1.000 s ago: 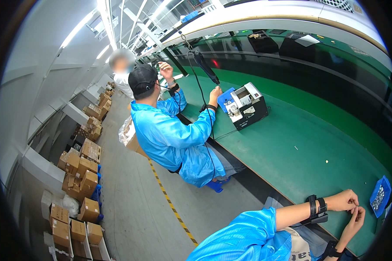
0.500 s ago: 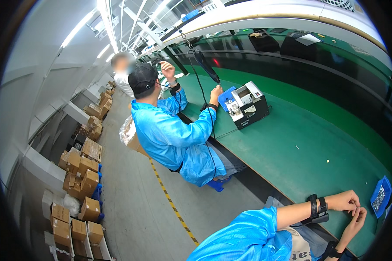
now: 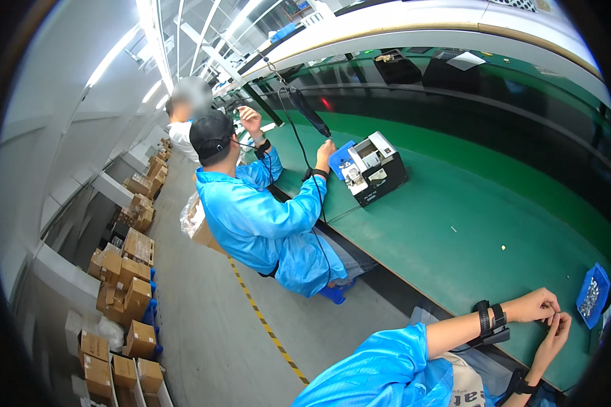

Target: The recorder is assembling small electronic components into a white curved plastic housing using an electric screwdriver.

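Over the green bench at the lower right, my left hand and my right hand meet fingertip to fingertip. The fingers of both are pinched together; anything between them is too small to make out. Black bands circle both wrists, with a dark box-shaped device on the left one. Close beyond my hands is a blue tray filled with small shiny metal parts. Neither hand touches the tray.
A co-worker in a blue jacket sits to the left, one hand by a hanging electric screwdriver. Nearby stand a black-and-white box-shaped machine and a blue tray. A small pale piece lies on the bench. Cartons line the aisle.
My view has shifted slightly, moving the scene a little left. My hands stay together with fingers pinched. A person in white in the background has turned and shifted.
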`<state>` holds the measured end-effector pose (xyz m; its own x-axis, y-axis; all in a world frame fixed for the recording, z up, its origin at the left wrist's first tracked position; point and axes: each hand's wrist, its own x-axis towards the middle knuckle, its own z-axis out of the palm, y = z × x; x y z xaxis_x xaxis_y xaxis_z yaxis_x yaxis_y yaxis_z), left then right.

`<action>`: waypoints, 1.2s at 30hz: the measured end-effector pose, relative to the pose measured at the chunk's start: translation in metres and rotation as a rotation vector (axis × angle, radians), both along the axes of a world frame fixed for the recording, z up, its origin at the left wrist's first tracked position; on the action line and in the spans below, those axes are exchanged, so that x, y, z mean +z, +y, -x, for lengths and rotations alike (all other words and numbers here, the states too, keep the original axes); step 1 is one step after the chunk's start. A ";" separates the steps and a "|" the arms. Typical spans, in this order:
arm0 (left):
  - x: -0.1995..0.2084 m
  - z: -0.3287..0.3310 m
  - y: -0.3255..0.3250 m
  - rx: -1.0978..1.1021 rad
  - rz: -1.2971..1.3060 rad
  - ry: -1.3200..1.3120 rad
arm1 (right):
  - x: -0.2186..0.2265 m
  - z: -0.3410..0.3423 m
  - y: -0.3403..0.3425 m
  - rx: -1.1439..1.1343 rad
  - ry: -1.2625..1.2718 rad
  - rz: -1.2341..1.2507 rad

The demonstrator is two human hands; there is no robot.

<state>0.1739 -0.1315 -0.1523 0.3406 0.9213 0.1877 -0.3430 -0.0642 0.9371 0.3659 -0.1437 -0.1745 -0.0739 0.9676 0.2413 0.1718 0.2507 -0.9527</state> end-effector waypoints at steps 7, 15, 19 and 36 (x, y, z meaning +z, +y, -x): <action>-0.001 0.001 0.001 -0.033 0.015 0.004 | -0.003 -0.002 0.000 0.001 -0.009 0.002; 0.004 0.002 -0.002 -0.012 0.017 -0.005 | -0.008 -0.004 0.003 -0.002 0.005 -0.006; 0.003 0.001 -0.002 0.014 -0.010 0.000 | -0.002 0.004 0.000 -0.031 0.050 0.012; 0.003 0.004 0.000 0.033 -0.022 0.074 | -0.006 -0.003 0.002 0.000 0.008 0.024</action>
